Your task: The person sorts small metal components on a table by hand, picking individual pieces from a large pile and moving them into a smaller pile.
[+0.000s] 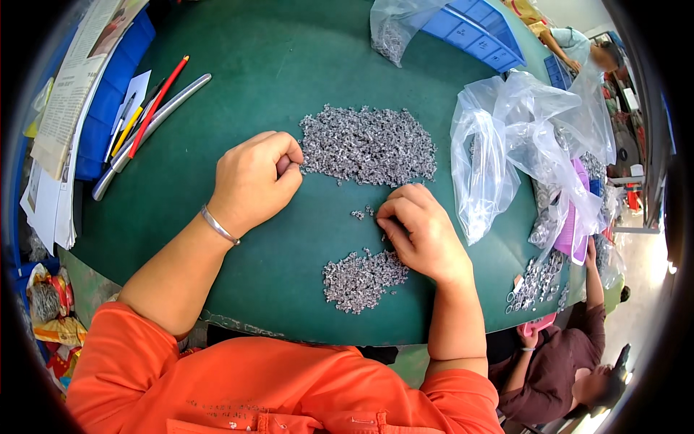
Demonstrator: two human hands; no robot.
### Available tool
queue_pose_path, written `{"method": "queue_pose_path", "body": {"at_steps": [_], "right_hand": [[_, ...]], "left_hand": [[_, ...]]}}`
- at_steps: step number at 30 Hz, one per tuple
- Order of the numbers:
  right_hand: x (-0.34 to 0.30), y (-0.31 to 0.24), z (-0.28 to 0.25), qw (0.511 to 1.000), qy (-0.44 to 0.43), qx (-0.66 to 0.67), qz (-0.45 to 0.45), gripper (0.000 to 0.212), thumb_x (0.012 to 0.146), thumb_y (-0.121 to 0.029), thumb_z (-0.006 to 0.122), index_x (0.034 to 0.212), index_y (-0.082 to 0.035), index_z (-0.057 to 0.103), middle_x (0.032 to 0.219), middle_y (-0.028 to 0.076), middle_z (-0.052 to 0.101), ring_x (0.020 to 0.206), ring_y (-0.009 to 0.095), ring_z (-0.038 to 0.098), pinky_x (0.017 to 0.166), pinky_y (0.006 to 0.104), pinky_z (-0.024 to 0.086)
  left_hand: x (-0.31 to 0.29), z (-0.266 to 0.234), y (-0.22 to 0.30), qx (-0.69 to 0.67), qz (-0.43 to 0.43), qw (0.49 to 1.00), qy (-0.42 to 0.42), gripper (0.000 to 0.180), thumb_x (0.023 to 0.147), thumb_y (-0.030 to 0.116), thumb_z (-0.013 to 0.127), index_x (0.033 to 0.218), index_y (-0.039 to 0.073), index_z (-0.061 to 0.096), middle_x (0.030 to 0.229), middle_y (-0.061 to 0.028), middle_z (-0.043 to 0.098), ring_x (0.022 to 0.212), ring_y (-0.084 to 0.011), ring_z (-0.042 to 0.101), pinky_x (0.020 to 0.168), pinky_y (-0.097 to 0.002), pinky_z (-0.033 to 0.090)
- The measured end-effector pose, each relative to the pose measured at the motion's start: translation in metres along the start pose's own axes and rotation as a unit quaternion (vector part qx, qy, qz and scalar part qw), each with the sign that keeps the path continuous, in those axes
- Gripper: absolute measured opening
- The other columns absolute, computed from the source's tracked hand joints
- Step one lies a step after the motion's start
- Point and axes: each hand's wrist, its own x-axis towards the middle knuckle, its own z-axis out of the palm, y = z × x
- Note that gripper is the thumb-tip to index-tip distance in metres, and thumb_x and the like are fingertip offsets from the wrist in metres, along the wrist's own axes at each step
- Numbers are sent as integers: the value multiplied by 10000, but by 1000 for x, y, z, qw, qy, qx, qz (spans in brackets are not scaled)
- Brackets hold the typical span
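Observation:
A wide pile of tiny grey metal parts [369, 145] lies in the middle of the green table. Closer to me is a smaller pile of the same parts [361, 281], and a few loose pieces [359, 214] sit between the two. My left hand [253, 177], with a silver bangle on its wrist, is at the left edge of the wide pile, thumb and fingers curled together. Beside the loose pieces, my right hand [423, 231] is closed with its thumb drawn toward the bent fingers. Whatever either hand pinches is too small or hidden.
Clear plastic bags [484, 155] lie at the right, near a purple tray [575, 217] and scattered rings [535, 286]. A blue bin [477, 29] stands at the far side. Pens, a red pencil [159, 105] and papers [69, 116] are left. Two people work at the right.

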Motion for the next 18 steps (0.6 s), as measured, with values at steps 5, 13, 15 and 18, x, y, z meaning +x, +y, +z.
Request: {"method": "queue_pose_path", "body": {"at_steps": [5,13,15,18], "right_hand": [[4,1,6,976,213,-5,39,259,835,97,648,1072,-5,677,1020,152,674,990,349,645,845,405,532],[4,-4,5,997,76,24,6,117,784,-2,763,876,-31,697,910,84,642,837,298,607,750,387,512],[-1,1,-1,998,47,36,-4,122,783,2,761,881,-31,697,912,84,644,837,297,608,746,384,512],[-4,3,-8,999,9,47,-24,157,769,35,745,907,-27,700,913,90,646,838,300,615,756,388,514]], "left_hand": [[0,0,1,4,5,1000,3,74,785,2,661,849,38,666,741,-67,614,620,-166,598,592,-299,482],[0,0,0,1,0,1000,1,71,786,6,662,848,41,666,739,-61,615,613,-165,597,589,-300,482],[0,0,-1,-1,9,1000,7,68,787,8,663,847,41,666,738,-59,615,611,-162,595,586,-298,480],[0,0,0,-2,0,1000,1,67,788,8,666,847,41,665,739,-58,616,610,-157,596,585,-295,479]]}}
